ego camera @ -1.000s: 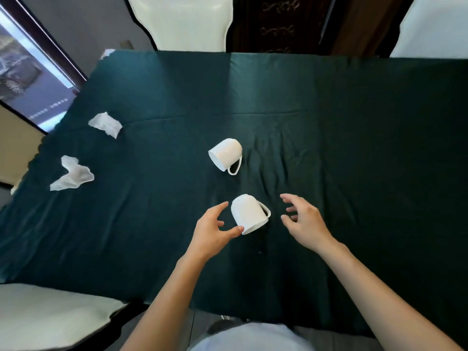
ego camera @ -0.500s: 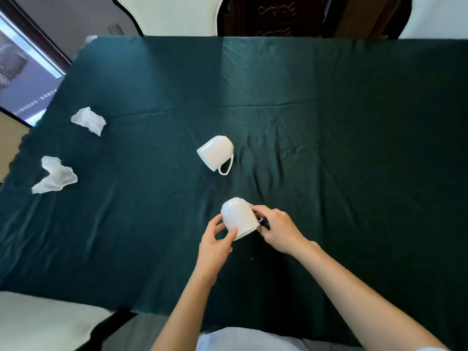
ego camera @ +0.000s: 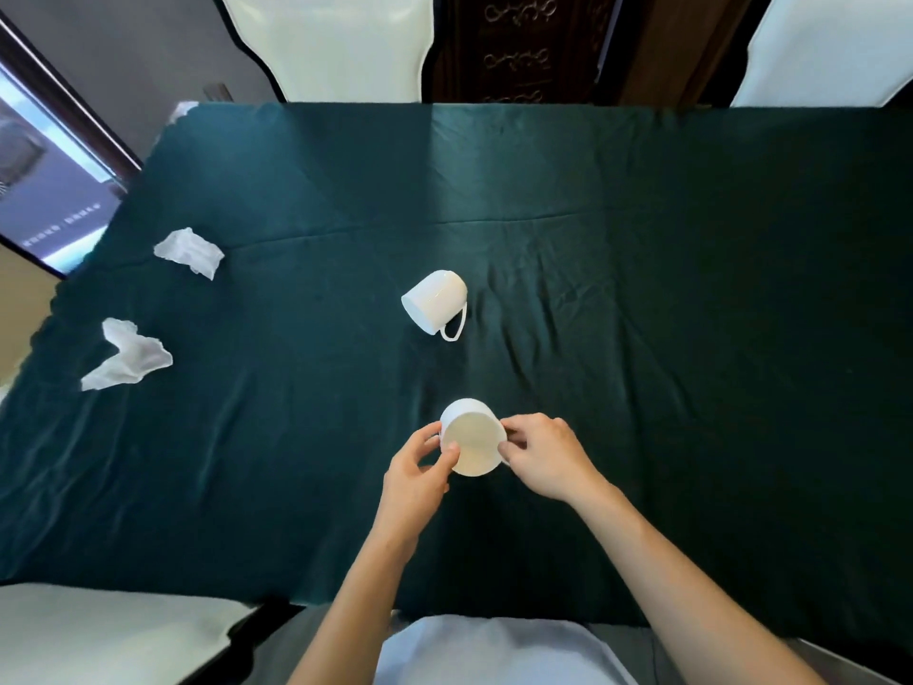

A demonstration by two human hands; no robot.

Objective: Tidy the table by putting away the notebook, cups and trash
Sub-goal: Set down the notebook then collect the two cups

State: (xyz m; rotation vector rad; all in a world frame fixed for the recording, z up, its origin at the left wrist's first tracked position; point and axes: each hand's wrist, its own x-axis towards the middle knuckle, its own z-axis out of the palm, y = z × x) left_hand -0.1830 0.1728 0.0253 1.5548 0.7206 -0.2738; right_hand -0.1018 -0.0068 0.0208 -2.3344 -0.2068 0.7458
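A white cup [ego camera: 473,440] is held between both hands near the table's front middle, its mouth turned up toward me. My left hand [ego camera: 417,474] pinches its left rim, and my right hand [ego camera: 546,457] grips its right side. A second white cup [ego camera: 435,301] lies on its side farther back, handle toward me. Two crumpled white tissues lie at the left: one tissue [ego camera: 190,250] farther back, the other tissue [ego camera: 127,355] nearer. No notebook is in view.
The table wears a dark green cloth [ego camera: 691,313]. White chairs stand at the far side [ego camera: 331,42], the far right [ego camera: 835,47] and the near left [ego camera: 99,630]. A screen [ego camera: 44,190] leans at the left.
Both hands closed in on the near cup, which lay on its side, and turned it so its mouth now faces up.
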